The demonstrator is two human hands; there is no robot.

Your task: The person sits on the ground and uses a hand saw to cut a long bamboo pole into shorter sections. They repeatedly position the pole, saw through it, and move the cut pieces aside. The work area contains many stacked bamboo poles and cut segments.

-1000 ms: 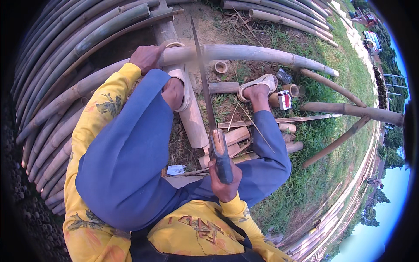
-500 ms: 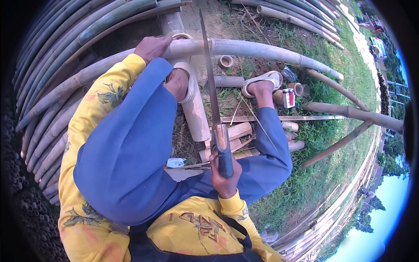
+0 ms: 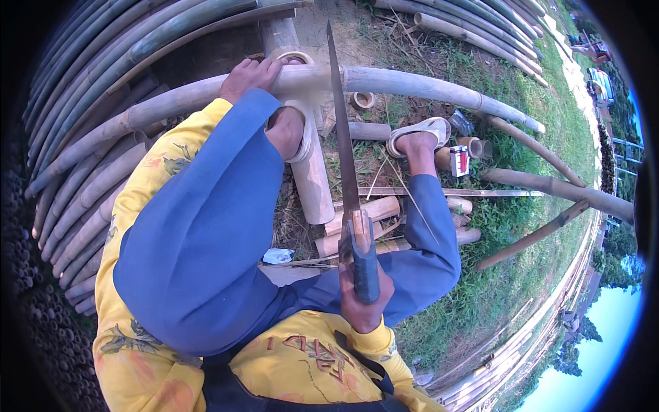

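Observation:
A long pale bamboo pole [image 3: 425,86] lies crosswise in front of me. My left hand [image 3: 250,79] is closed over it, its fingers curled on the top left of the cut area. My right hand [image 3: 366,300] grips the dark handle of a handsaw [image 3: 345,147], whose long narrow blade points away from me and crosses the pole just right of my left hand. The pole looks blurred beside the blade. Under the pole, near my left foot, is a thick bamboo support [image 3: 310,182]. How deep the blade sits in the pole cannot be made out.
Stacked bamboo poles [image 3: 89,199] fill the left side, and more poles [image 3: 473,41] lie at the far right. Short bamboo pieces [image 3: 364,216] lie between my feet. A cut ring [image 3: 362,100] and a red-and-white box [image 3: 460,161] are near my right foot. Crossed poles [image 3: 549,180] stand at right.
The handsaw and my right hand have come back toward me and slightly right. My left hand stays on the pole; the whole view has shifted a little.

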